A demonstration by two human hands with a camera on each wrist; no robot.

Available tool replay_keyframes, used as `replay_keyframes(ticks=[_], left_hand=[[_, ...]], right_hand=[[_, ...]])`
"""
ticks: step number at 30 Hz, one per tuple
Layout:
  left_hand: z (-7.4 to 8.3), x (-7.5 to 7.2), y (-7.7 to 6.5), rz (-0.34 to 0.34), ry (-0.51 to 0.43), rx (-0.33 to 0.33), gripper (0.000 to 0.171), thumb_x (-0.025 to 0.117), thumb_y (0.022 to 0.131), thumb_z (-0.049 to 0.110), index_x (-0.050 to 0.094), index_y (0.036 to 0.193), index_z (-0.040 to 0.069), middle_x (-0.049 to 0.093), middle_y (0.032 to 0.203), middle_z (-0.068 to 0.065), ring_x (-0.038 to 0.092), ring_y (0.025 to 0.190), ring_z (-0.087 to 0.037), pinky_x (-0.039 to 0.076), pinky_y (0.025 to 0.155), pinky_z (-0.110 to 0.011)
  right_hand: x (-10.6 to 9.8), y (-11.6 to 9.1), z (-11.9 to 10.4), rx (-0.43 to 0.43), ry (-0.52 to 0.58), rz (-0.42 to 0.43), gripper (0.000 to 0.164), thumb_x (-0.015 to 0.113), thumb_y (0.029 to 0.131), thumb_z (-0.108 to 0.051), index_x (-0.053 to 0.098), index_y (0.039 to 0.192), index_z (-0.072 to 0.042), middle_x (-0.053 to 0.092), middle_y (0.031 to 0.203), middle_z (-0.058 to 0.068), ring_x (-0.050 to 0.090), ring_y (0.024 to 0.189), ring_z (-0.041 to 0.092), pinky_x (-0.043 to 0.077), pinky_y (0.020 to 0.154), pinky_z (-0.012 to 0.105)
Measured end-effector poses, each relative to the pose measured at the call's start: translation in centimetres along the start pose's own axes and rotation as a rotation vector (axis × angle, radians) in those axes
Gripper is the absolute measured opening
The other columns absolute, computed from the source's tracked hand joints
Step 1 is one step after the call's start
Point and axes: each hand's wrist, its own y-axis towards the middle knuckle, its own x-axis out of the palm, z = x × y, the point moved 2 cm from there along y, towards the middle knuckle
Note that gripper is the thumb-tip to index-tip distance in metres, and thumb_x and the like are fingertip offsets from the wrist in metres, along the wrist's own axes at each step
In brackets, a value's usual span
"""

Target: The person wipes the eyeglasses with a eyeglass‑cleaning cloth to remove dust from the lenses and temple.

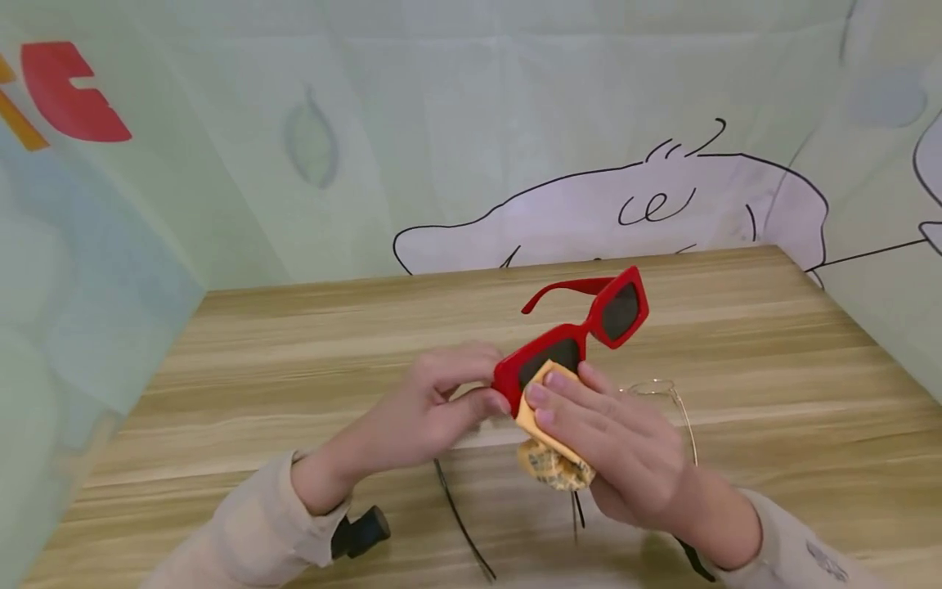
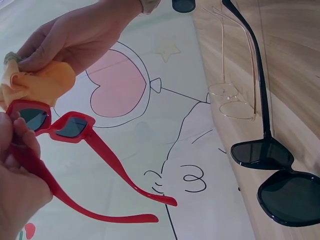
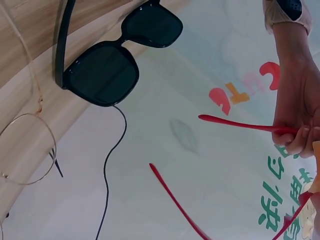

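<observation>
Red rectangular sunglasses (image 1: 531, 358) with dark lenses are held up above the table, tilted, temples unfolded. My left hand (image 1: 434, 405) grips them by the outer corner of the frame, thumb in front. In the left wrist view, the fingers of the left hand (image 2: 22, 185) curl round the red frame (image 2: 75, 114) near a hinge. My right hand (image 1: 629, 446) holds a folded yellow-orange cloth (image 1: 548, 458) with a printed patch against the lens nearer the left hand. That cloth (image 2: 45, 85) is bunched between the right thumb and fingers and covers part of the lens.
Black sunglasses (image 2: 287, 192) and thin gold wire-framed glasses (image 2: 235, 110) lie on the wood-grain table (image 1: 294, 343). The head view shows the gold glasses (image 1: 690, 417) partly behind the right hand. A printed backdrop (image 1: 441, 147) stands behind the table's far edge.
</observation>
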Motion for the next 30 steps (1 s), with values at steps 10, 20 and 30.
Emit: replay_keyframes(ticks=[10,20,30], left_hand=[[0.2,0.2,-0.4,-0.019,-0.043,0.009,0.025,0.056,0.089,0.023,0.065,0.089,0.000,0.062,0.084,-0.008,0.054,0.078,-0.015,0.050,0.069,-0.030],[0.1,0.6,-0.5,-0.034,-0.051,0.028,0.023,0.054,0.091,0.018,0.063,0.094,-0.003,0.063,0.088,-0.010,0.054,0.080,-0.016,0.050,0.071,-0.031],[-0.4,0.3,-0.7,-0.020,-0.051,0.009,0.025,0.055,0.091,0.024,0.064,0.088,0.001,0.060,0.082,-0.007,0.052,0.075,-0.015,0.047,0.064,-0.028]], right_hand=[[-0.7,0.0,0.3,0.046,-0.040,0.036,0.022,0.059,0.092,-0.010,0.061,0.101,0.011,0.067,0.099,0.020,0.063,0.102,0.027,0.042,0.094,0.040],[0.0,0.1,-0.2,-0.028,0.006,0.017,0.023,0.062,0.090,-0.013,0.063,0.099,0.008,0.068,0.096,0.019,0.064,0.099,0.027,0.042,0.094,0.041],[-0.9,-0.8,0.3,-0.055,-0.016,0.033,0.021,0.062,0.090,-0.012,0.063,0.096,0.008,0.069,0.090,0.018,0.066,0.093,0.027,0.043,0.093,0.043]])
